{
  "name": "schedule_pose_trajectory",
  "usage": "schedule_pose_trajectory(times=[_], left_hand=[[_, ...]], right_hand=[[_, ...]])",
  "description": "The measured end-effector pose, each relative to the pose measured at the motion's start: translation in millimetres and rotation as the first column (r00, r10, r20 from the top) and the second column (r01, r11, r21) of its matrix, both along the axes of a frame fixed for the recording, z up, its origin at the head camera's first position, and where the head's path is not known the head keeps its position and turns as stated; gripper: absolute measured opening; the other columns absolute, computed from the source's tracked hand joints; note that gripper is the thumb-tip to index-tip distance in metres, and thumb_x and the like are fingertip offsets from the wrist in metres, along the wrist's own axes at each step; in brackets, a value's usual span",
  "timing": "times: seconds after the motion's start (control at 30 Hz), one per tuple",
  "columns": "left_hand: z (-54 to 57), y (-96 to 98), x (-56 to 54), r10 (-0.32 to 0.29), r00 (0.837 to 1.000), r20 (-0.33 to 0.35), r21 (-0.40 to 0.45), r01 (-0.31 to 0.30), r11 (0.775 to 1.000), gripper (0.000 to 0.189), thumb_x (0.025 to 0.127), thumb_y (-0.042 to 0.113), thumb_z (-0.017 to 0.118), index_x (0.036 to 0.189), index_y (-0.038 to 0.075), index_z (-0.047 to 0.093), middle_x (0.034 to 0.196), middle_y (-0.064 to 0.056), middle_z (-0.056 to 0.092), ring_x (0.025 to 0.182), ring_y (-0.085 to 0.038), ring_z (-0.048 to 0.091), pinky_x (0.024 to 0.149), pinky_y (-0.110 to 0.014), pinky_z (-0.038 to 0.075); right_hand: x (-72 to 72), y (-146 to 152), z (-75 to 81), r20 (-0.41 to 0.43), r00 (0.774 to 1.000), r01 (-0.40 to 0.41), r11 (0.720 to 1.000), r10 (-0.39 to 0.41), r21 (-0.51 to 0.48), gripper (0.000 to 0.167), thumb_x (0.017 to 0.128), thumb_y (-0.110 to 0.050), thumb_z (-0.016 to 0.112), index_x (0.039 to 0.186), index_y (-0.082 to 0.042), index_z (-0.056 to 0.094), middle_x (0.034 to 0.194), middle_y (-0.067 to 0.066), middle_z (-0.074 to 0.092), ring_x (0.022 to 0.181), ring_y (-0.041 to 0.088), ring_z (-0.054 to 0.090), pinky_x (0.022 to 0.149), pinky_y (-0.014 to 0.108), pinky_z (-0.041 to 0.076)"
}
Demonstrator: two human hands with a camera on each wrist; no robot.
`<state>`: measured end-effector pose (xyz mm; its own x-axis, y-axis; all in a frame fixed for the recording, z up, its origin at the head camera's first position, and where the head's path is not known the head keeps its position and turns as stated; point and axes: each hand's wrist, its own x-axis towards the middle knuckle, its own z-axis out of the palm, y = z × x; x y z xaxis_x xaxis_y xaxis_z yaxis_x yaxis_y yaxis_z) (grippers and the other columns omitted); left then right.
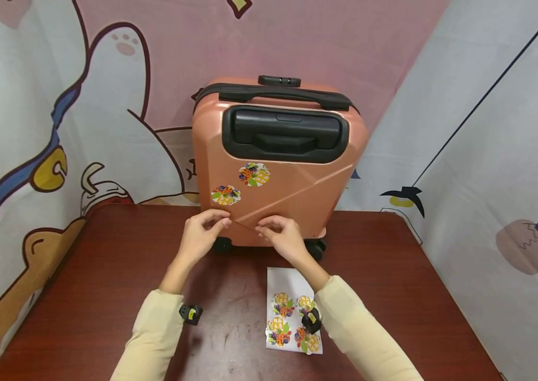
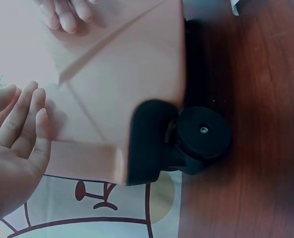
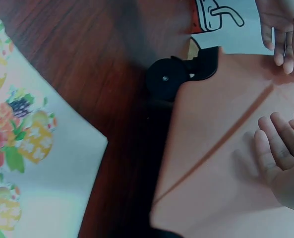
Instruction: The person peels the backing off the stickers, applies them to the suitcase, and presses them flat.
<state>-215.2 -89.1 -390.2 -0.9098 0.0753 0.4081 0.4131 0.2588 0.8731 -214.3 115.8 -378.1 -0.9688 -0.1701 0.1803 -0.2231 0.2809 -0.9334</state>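
An orange-pink suitcase [image 1: 293,196] stands upright with its black handle panel facing me. Two round fruit-patterned stickers are on its left side, one sticker [image 1: 254,174] above the other [image 1: 226,195]. Below them, my left hand [image 1: 201,233] is close to the shell, with thumb and index tips near each other; in the left wrist view its other fingers [image 2: 25,119] extend. To its right, my right hand [image 1: 285,239] is in front of the lower shell, its fingers [image 3: 280,144] loosely bent. No object shows between the fingers of either hand.
A white sticker sheet [image 1: 280,275] lies on the brown table [image 1: 374,317], partly under my right forearm, with several fruit stickers near its lower end. Black wheels [image 2: 204,131] support the suitcase. A printed cloth [image 1: 154,143] hangs behind the table.
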Motion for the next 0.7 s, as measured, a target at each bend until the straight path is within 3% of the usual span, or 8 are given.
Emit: schedule_pose_trajectory(times=[0.2,0.43,0.57,0.7], left_hand=[[-8.3,4.6,3.5,-0.021,1.000,0.007,-0.011,0.021,1.000,0.015,0.085,0.008,0.064,0.095,-0.002,0.067,0.081,-0.011,0.068,0.075,-0.027,0.063,0.066,-0.027,0.050],[-25.9,12.1,6.2,-0.038,0.999,0.030,-0.040,0.039,0.998,0.011,0.083,0.005,0.065,0.091,-0.002,0.067,0.079,-0.009,0.068,0.072,-0.024,0.064,0.065,-0.028,0.050],[-38.2,16.5,9.1,-0.056,0.996,0.069,-0.088,0.062,0.994,0.011,0.083,0.005,0.065,0.092,0.000,0.068,0.079,-0.007,0.068,0.071,-0.024,0.064,0.064,-0.030,0.050],[-49.7,20.9,13.0,-0.073,0.989,0.125,-0.147,0.091,0.985,0.009,0.084,0.009,0.065,0.092,0.005,0.068,0.079,-0.003,0.067,0.071,-0.018,0.062,0.062,-0.029,0.048]], right_hand=[[4.1,11.0,-10.5,0.030,0.999,0.013,0.999,-0.014,0.039,0.013,0.082,0.003,0.061,0.094,0.008,0.065,0.084,0.021,0.067,0.077,0.035,0.064,0.062,0.031,0.052],[22.1,21.5,-9.8,0.068,0.998,-0.019,0.994,0.012,0.105,0.012,0.082,0.007,0.059,0.093,0.011,0.063,0.085,0.028,0.064,0.076,0.039,0.062,0.062,0.037,0.052],[20.0,36.7,-31.9,0.129,0.992,-0.024,0.992,0.007,0.126,0.013,0.084,0.003,0.060,0.094,0.008,0.064,0.087,0.024,0.065,0.078,0.036,0.062,0.061,0.028,0.051],[19.2,52.7,-52.2,0.184,0.983,-0.019,0.990,-0.007,0.140,0.014,0.084,0.001,0.060,0.096,0.007,0.064,0.088,0.021,0.066,0.080,0.035,0.063,0.065,0.036,0.053]])
